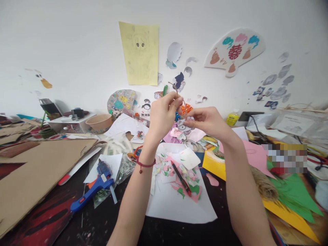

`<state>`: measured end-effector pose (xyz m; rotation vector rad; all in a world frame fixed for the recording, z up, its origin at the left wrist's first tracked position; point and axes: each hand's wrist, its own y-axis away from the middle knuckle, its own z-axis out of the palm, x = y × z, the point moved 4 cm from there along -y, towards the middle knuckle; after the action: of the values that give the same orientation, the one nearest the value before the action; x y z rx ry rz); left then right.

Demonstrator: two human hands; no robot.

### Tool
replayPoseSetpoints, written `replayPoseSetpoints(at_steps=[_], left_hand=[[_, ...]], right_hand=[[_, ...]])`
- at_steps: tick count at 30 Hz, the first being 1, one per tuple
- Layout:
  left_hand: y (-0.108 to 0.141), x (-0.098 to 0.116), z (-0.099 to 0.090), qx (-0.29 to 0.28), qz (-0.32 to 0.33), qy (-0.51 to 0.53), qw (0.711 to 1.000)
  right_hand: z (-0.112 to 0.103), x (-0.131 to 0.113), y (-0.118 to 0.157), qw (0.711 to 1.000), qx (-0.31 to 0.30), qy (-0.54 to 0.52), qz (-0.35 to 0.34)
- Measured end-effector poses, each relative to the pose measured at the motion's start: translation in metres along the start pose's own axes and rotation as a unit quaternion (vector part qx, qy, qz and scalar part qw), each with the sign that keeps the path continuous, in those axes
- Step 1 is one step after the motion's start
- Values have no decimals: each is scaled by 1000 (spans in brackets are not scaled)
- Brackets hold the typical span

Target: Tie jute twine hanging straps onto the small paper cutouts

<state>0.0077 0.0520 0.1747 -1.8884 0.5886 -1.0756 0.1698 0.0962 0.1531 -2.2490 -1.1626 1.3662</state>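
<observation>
Work judged partway: a drawn paper cut-out (182, 127) and an orange dotted bow (187, 108) show together at far centre, beyond the white sheet (179, 215). Left hand (164, 110) pinches a thin curved strip (174, 86); right hand (205, 120) pinches the cut-out's right edge. Some cutting appears done, given the paper scraps (195, 190) nearer; whether the pieces are fastened cannot be told

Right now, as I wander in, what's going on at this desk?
Someone is busy with both hands raised over a cluttered desk. The left hand seems to pinch a thin strand; the right hand holds a paper cutout. Below, a pen lies among scraps on a white sheet. A glue gun lies off to the left.
</observation>
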Motion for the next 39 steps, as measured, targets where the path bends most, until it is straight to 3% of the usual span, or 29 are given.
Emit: replayPoseSetpoints(at_steps=[4, 10, 21, 28, 33, 39], left_hand=[[2, 7, 1, 27, -7, -78, 997], [3, 8, 0, 46, -6, -62, 997], [6, 17, -1, 49, 67, -117, 990], [4, 21, -8, -25, 59, -121, 991], [4, 20, -2, -99, 61, -112, 987], [4, 11, 3, -118, 12, -11, 993]], right_hand=[[2, -7, 2, 1000, -4, 17, -8], [4, -17, 5, 1000, -17, 8, -18], [2, -40, 15, 999, -22, 32, -25], [-2, -32, 15, 996, -81, 28, -2], [-2, -22, 6, 994, -24, -107, -13], [3, -3, 0, 980, 34, -196, 23]])
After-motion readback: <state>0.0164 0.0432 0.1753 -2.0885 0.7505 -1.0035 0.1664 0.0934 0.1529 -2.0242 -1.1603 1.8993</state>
